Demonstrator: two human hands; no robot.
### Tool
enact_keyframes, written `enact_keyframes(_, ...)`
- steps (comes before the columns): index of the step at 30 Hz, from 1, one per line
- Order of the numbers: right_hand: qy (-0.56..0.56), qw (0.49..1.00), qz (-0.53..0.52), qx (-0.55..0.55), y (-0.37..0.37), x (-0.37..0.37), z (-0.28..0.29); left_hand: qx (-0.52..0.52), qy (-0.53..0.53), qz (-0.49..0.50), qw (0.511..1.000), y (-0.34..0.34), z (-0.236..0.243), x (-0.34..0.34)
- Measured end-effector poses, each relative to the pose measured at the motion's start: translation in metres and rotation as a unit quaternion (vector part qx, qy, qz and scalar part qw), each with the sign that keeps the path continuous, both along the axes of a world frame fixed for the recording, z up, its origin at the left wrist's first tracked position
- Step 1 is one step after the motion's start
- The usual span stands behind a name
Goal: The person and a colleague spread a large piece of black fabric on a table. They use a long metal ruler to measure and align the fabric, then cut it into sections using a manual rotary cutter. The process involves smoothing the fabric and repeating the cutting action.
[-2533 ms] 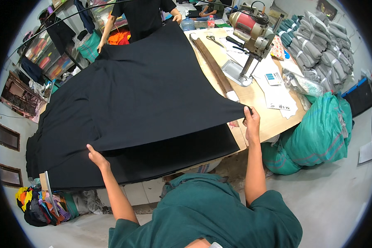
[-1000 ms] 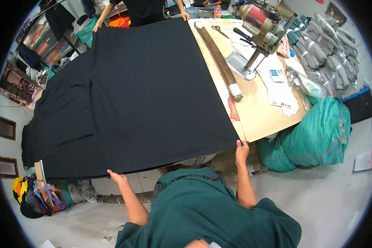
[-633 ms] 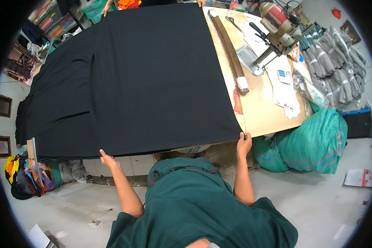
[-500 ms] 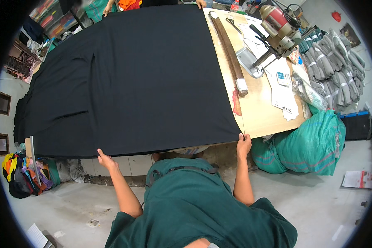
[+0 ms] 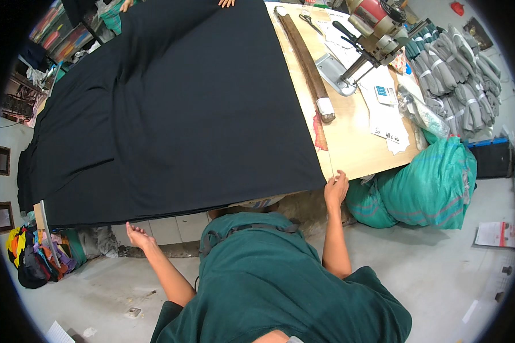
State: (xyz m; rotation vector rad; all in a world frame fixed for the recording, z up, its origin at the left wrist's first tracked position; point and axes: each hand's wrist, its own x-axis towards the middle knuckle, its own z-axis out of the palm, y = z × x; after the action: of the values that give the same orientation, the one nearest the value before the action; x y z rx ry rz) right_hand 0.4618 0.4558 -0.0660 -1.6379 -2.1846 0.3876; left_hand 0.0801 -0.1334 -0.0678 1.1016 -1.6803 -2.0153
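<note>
A wide black cloth lies over the table, slightly rippled toward the left and hanging at its near edge. My left hand is just at that edge, palm partly up, fingers bent loosely and apart, holding nothing visible. At the cloth's near right corner, on bare tabletop, my right hand has its fingers loosely bent and apart, index raised. To the cloth's right lie a long brown bar, scissors, white papers and a calculator; an electric cloth cutter stands behind them.
A co-worker's hands touch the far cloth edge. Green sacks sit below the table's right end, grey rolled bundles behind them. Coloured clothes are heaped at lower left; shelves stand at back left.
The cloth, earlier raised by my hands and the co-worker's, has come down flat. My right hand has loosened from its corner, my left has dropped off the edge, and the co-worker's fingers now spread on it.
</note>
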Motion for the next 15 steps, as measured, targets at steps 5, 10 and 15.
enact_keyframes(5, 0.118, 0.983, 0.114, 0.084, -0.005, -0.090, 0.053, -0.240, 0.102, -0.123, 0.958, 0.076, 0.074, -0.014)
enact_keyframes(10, 0.094, 0.962, 0.245, 0.078, -0.021, -0.174, 0.041, -0.366, 0.219, -0.302, 0.852, 0.197, 0.109, -0.037)
enact_keyframes(15, -0.054, 0.972, 0.223, 0.043, -0.045, -0.161, -0.003, -0.560, 0.217, -0.417, 0.682, 0.203, 0.065, -0.041)
